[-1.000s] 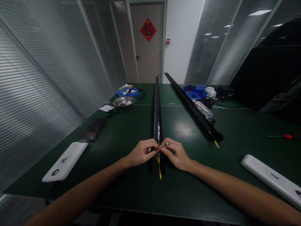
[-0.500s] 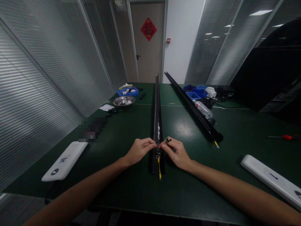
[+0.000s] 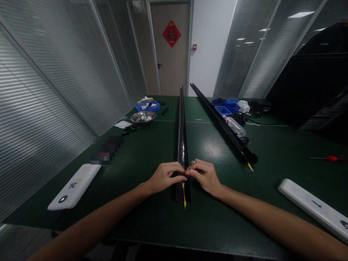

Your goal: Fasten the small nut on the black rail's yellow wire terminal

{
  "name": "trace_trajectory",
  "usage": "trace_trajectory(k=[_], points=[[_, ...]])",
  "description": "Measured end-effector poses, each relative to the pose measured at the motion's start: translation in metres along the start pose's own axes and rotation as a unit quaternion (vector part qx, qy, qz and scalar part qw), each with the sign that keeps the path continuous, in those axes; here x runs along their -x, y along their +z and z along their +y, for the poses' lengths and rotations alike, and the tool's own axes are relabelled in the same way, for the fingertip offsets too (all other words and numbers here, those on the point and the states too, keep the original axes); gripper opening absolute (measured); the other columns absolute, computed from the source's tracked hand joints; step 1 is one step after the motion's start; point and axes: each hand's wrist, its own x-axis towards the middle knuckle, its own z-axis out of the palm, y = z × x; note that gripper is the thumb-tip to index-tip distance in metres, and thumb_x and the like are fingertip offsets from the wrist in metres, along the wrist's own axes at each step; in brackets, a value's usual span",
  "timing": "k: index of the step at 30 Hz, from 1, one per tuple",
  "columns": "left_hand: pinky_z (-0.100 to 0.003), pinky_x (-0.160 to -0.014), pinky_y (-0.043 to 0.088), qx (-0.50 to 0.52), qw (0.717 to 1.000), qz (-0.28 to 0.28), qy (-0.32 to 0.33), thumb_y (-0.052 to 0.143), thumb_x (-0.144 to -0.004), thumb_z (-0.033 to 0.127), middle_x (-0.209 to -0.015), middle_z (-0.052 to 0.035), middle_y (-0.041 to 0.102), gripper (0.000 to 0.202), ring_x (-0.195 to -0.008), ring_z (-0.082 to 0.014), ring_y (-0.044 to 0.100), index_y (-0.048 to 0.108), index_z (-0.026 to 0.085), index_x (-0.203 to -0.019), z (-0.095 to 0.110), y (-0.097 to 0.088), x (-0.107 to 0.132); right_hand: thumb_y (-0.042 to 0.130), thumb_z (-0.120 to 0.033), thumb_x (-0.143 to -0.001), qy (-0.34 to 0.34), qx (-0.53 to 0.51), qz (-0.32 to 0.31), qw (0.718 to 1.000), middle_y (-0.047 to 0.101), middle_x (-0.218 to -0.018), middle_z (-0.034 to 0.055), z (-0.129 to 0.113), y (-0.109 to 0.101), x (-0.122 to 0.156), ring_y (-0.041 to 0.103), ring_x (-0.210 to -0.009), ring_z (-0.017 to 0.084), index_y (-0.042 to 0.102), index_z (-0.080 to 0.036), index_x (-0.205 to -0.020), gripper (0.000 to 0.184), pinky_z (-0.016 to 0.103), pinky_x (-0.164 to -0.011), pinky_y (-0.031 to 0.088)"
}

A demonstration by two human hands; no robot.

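A long black channel-shaped bar (image 3: 181, 134) lies lengthwise on the table, its near end between my hands. A yellow wire (image 3: 184, 194) with a ring terminal sticks out of that end toward me. My left hand (image 3: 163, 177) is over the bar from the left, thumb and fingers closed together; what they pinch is hidden. From the right, my right hand (image 3: 205, 177) meets it with fingers pinched. A small shiny metal piece (image 3: 193, 162) shows at its fingers. The fingertips of both hands touch or nearly touch above the bar.
A second black bar (image 3: 223, 125) lies slanted to the right, beside a plastic bottle (image 3: 236, 127) and blue bins (image 3: 231, 106). White blocks (image 3: 74, 186) flank me on both sides. A metal bowl (image 3: 143, 116) stands far left; a red-handled screwdriver (image 3: 331, 158) lies right.
My left thumb and fingers have shifted right and over the bar's near end, covering the metal fitting by the wire. My right fingertips have come closer to the left ones.
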Motion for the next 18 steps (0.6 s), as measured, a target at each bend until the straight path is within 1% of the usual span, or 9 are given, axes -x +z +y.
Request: trace_trajectory(k=[4, 8, 10, 12, 15, 18], points=[[-0.024, -0.077, 0.047, -0.002, 1.0, 0.008, 0.001, 0.073, -0.094, 0.035, -0.096, -0.0046, 0.071, 0.02, -0.087, -0.016, 0.065, 0.075, 0.016, -0.101, -0.001, 0.007, 0.0, 0.075, -0.032, -0.093, -0.004, -0.011, 0.005, 1.0, 0.075, -0.08, 0.0045, 0.002, 0.001, 0.002, 0.07, -0.072, 0.017, 0.08, -0.019, -0.082, 0.018, 0.028, -0.067, 0.053], [-0.023, -0.071, 0.045, -0.03, 0.999, 0.029, -0.013, 0.072, -0.094, 0.034, -0.091, -0.0026, 0.069, 0.018, -0.079, -0.0141, 0.063, 0.073, 0.016, -0.095, 0.0, 0.01, -0.001, 0.074, -0.029, -0.094, -0.007, -0.013, 0.01, 1.0, 0.077, -0.081, 0.0047, 0.003, 0.001, 0.003, 0.071, -0.073, 0.018, 0.081, -0.019, -0.085, 0.015, 0.027, -0.068, 0.054], [-0.023, -0.068, 0.044, -0.058, 0.998, 0.029, -0.017, 0.071, -0.095, 0.035, -0.089, -0.002, 0.068, 0.02, -0.076, -0.0133, 0.062, 0.072, 0.016, -0.092, 0.002, 0.01, -0.003, 0.072, -0.027, -0.095, -0.011, -0.008, 0.012, 1.0, 0.076, -0.08, 0.0044, 0.002, 0.001, 0.003, 0.071, -0.072, 0.017, 0.081, -0.019, -0.086, 0.015, 0.027, -0.067, 0.054], [-0.023, -0.068, 0.044, -0.089, 0.996, 0.019, -0.014, 0.07, -0.096, 0.037, -0.09, -0.0021, 0.068, 0.022, -0.077, -0.0136, 0.062, 0.071, 0.016, -0.091, 0.004, 0.008, -0.005, 0.07, -0.025, -0.097, -0.016, -0.004, 0.011, 1.0, 0.076, -0.081, 0.0046, 0.002, 0.001, 0.002, 0.071, -0.072, 0.017, 0.081, -0.019, -0.087, 0.016, 0.027, -0.066, 0.054], [-0.024, -0.072, 0.045, -0.124, 0.992, 0.002, 0.009, 0.069, -0.096, 0.041, -0.093, -0.0029, 0.068, 0.024, -0.082, -0.0154, 0.063, 0.073, 0.017, -0.093, 0.004, 0.004, -0.011, 0.065, -0.022, -0.1, -0.028, 0.005, 0.008, 1.0, 0.076, -0.086, 0.0054, 0.0, 0.0, 0.002, 0.071, -0.076, 0.017, 0.08, -0.018, -0.092, 0.017, 0.026, -0.069, 0.054], [-0.026, -0.074, 0.045, -0.144, 0.988, -0.013, 0.051, 0.067, -0.097, 0.042, -0.093, -0.0032, 0.069, 0.026, -0.084, -0.0162, 0.064, 0.074, 0.017, -0.092, 0.0, 0.0, -0.019, 0.059, -0.021, -0.102, -0.034, 0.028, 0.005, 0.999, 0.075, -0.085, 0.0058, -0.002, -0.001, 0.001, 0.069, -0.075, 0.017, 0.078, -0.018, -0.094, 0.021, 0.026, -0.068, 0.052]])
